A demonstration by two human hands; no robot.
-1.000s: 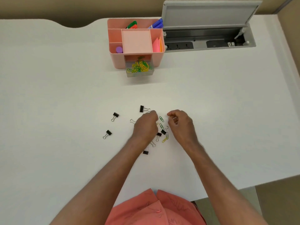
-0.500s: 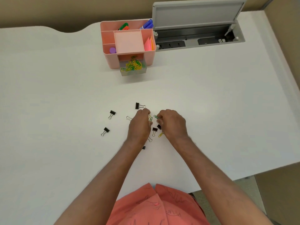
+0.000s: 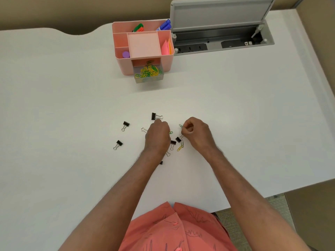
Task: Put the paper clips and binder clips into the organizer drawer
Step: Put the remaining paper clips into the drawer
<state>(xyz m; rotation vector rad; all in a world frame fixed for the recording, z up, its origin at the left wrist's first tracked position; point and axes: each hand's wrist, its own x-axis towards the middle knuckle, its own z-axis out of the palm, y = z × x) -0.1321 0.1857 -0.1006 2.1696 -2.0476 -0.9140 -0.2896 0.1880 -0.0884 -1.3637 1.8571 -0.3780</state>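
While I watch through the head camera, I log the white table point(image 3: 63, 105) from left to right.

Far-left binder clips: two black ones lie loose on the table, one point(image 3: 118, 144) nearer me, the other point(image 3: 125, 125) just beyond it, both well apart from the hands.

Upper binder clip: a larger black one point(image 3: 156, 116) lies just past the left knuckles, handles pointing right.

Left hand point(image 3: 157, 137): knuckles up, fingers curled down onto the table. I cannot tell whether it grips anything. A silver wire loop point(image 3: 144, 130) pokes out at its left side and a green paper clip point(image 3: 171, 132) shows at its right edge.

Middle scatter: between the hands lie two small black binder clips point(image 3: 173, 143), point(image 3: 178, 139) and a yellow and a green paper clip point(image 3: 180, 146), touching or overlapping. A small dark piece point(image 3: 161, 162) sits by the left wrist.

Right hand point(image 3: 194, 132): loosely fisted, thumb and forefinger pinching a green paper clip point(image 3: 180, 126) that sticks out to the left.

Organizer point(image 3: 123, 66): pink, at the far side of the table, beside an open grey cable hatch point(image 3: 220, 13).

Drawer point(image 3: 149, 79): clear, pulled out toward me, holding a heap of yellow and green paper clips point(image 3: 148, 71). I see no black clips in it.
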